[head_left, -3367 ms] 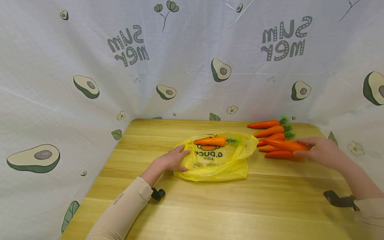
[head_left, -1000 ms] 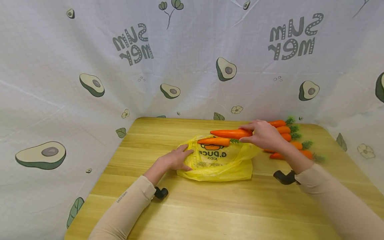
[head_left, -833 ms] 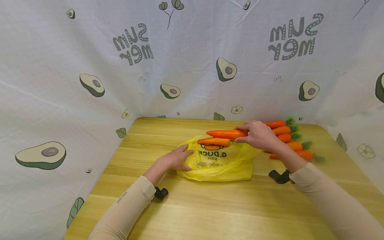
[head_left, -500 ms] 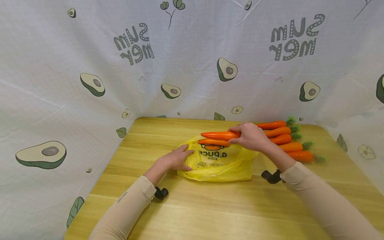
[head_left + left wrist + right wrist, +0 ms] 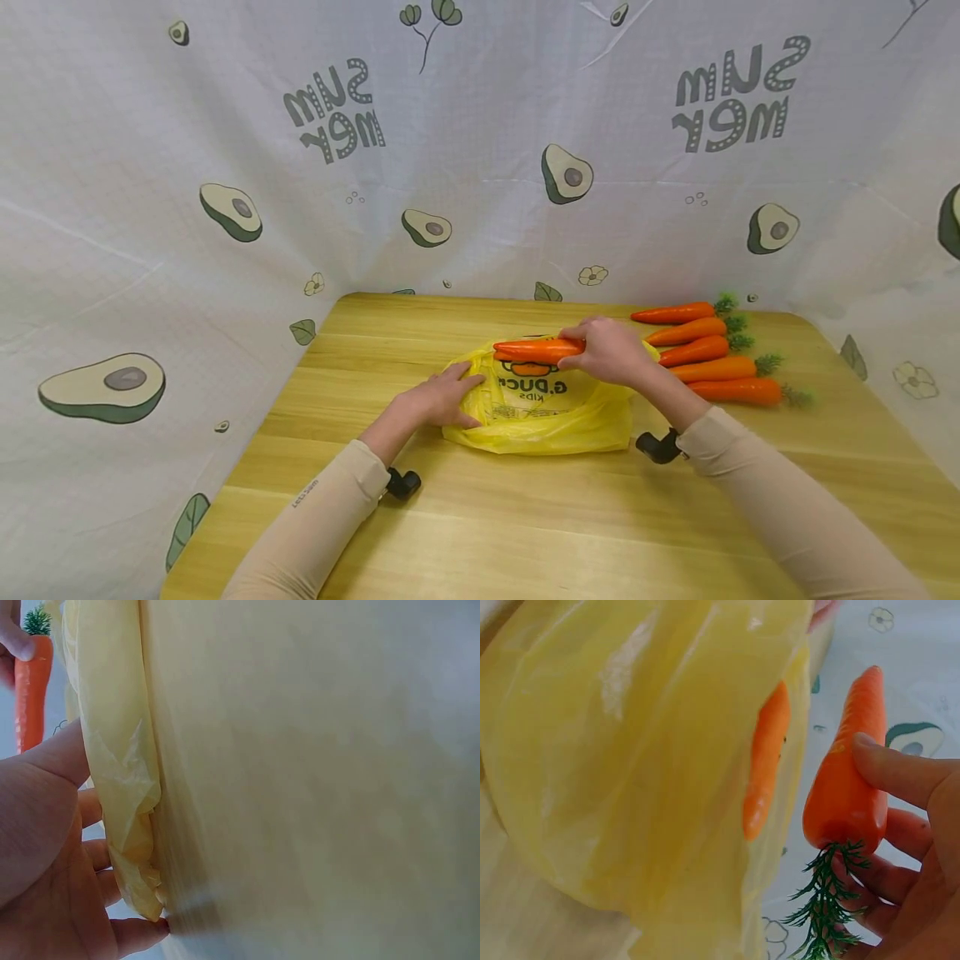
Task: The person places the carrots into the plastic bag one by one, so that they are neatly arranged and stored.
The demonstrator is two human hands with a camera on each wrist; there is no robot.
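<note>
Left hand (image 5: 442, 398): fingers spread at yellow plastic bag's (image 5: 570, 435) rim.
Right hand (image 5: 609, 352): fingers pinch carrot (image 5: 534, 351) above bag; another carrot (image 5: 765, 769) inside.
Bagging: seemingly the step; calls for lowering, then release.
Carrot row (image 5: 697, 350): five, beyond right fingers.

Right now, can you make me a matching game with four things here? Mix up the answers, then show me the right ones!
Things:
1. bag
2. left hand
3. five carrots in a row
4. right hand

Answers:
A. lie on the table
B. grips a single carrot
C. yellow
D. touches the bag's left edge

Right pairs: 1-C, 2-D, 3-A, 4-B
</note>
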